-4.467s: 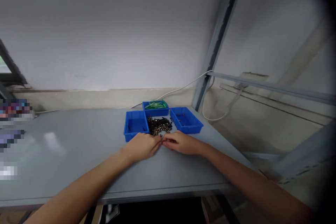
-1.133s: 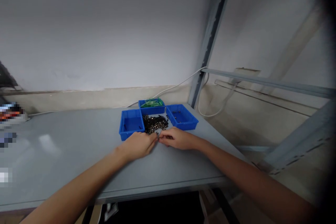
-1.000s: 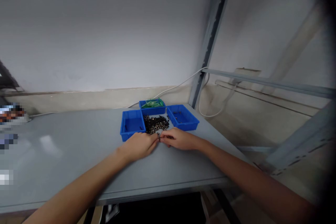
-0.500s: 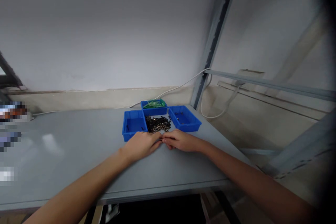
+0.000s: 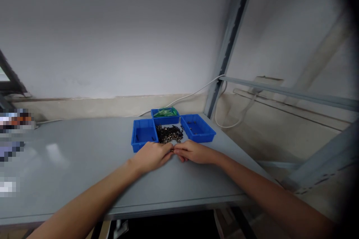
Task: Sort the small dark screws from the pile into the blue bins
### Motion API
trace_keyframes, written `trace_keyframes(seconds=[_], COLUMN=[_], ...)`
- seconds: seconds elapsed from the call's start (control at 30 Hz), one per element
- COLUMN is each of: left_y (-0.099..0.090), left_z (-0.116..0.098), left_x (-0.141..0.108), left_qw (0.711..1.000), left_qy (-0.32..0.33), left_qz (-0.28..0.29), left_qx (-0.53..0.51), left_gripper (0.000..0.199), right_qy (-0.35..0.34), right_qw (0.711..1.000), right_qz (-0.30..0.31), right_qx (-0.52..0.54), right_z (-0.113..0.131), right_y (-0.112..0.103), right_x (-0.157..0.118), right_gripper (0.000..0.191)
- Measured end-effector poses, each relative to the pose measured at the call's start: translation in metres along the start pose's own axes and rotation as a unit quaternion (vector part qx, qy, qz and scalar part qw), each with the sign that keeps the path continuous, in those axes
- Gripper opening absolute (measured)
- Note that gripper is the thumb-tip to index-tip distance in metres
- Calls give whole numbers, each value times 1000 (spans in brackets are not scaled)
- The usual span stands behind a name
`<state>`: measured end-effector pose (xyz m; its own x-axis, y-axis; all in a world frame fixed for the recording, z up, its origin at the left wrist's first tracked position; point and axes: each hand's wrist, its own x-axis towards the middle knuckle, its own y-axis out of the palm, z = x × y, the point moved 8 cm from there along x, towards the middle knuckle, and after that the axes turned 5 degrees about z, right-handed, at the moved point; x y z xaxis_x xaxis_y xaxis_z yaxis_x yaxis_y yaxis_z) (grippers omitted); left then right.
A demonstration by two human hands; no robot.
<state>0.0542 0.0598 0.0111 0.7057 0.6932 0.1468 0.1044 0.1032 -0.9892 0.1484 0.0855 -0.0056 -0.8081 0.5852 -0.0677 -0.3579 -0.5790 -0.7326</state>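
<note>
Hardware lies in a dark, glinting heap of small metal pieces on the bare grey table, hemmed in by three blue trays. Both hands meet at its near edge: the left hand and the right hand rest on the tabletop with fingertips pinched together and touching each other, closed around something too small to make out, so what they grip cannot be told. Compared with half a second ago the hands have scarcely moved; they stay joined at the same spot by the heap, and only the view has drifted slightly. The left tray and right tray are shallow rectangular bins of smooth blue plastic, each with a few dark bits on its floor; the rear tray holds crinkled green plastic bags. A white cable runs along the wall base to a grey metal upright of angled steel, worn at its edges. The table top is matt and smooth, with a soft patch of reflected light at the left.
</note>
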Motion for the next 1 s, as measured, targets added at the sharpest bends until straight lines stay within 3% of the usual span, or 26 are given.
trace_keyframes(seconds=[1.0], left_y=[2], left_z=[-1], left_x=[0], left_qw=[1000], left_qy=[13], left_qz=[6], left_qx=[-3], left_gripper=[20], right_qy=[2], right_qw=[1000], right_qz=[6], right_qx=[1], right_z=[-2], right_y=[1], right_x=[1], right_gripper=[35])
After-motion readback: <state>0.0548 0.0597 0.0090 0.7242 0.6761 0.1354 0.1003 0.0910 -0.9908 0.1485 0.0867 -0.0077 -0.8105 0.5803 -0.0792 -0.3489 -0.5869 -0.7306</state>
